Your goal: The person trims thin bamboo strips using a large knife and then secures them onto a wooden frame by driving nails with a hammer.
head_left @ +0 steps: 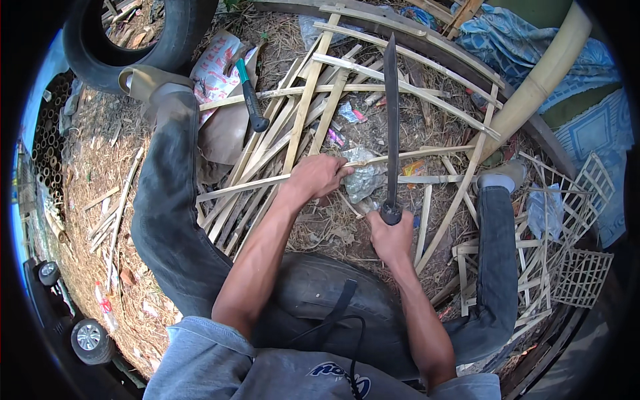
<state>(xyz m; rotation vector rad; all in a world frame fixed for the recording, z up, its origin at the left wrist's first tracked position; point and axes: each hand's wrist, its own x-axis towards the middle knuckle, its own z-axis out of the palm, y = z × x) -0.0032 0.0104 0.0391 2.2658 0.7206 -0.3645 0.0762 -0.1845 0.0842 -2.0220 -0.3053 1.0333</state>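
My left hand (315, 177) is closed around a long, thin bamboo strip (432, 154) that runs from left to right across the middle of the view. In my right hand (393, 239) is the black handle of a machete, its long dark blade (392, 107) pointing away from me. The blade passes across the strip in the view; whether the two touch, I cannot tell. Beyond and beneath my hands lie several more pale bamboo strips (312, 87), crossed over one another. A crumpled clear plastic bag (363, 181) lies between my hands.
A hammer (249, 97) with a green and black handle lies at the left. An old tyre (180, 47) stands far left, and another tyre (333, 293) is beneath me. At the right are a thick bamboo pole (543, 70), blue patterned cloth (533, 40) and woven bamboo lattices (581, 277).
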